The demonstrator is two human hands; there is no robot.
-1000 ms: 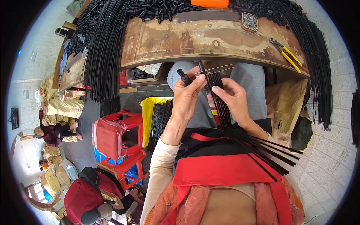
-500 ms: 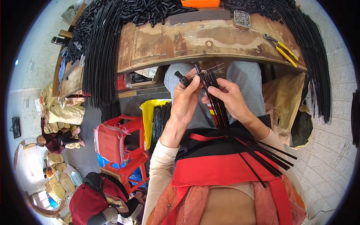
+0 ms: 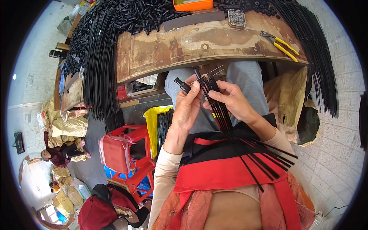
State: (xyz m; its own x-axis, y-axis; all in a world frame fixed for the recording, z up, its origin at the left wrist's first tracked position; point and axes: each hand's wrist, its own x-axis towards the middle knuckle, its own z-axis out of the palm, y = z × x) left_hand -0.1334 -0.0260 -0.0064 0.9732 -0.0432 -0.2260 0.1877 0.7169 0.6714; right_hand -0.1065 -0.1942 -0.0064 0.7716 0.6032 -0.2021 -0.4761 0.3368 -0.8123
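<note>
Above my lap, my left hand (image 3: 186,109) is closed, with its thumb up by the top ends of several thin black rods that look like umbrella ribs (image 3: 219,111). A short flared black plastic piece, much like an umbrella runner (image 3: 183,85), sticks out beside that thumb. Thin metal wires (image 3: 215,71) cross the rods' top ends. My right hand (image 3: 234,100) grips the bundle from the right, its thumb lying across the rods. Their lower ends fan out over the red and black apron (image 3: 226,174). My left fingertips are partly hidden.
A worn wooden table (image 3: 153,53) stands ahead, bearing heaped black plastic tubes (image 3: 134,17), yellow-handled pliers (image 3: 281,46), a small tin (image 3: 236,18) and an orange box (image 3: 193,4). Long black rods (image 3: 100,73) hang over its edge. Red stools (image 3: 117,153) and two people (image 3: 101,212) are at left.
My view has shifted slightly, so the table sits a little lower and further left. Both hands keep nearly the same hold on the rods and the black piece.
</note>
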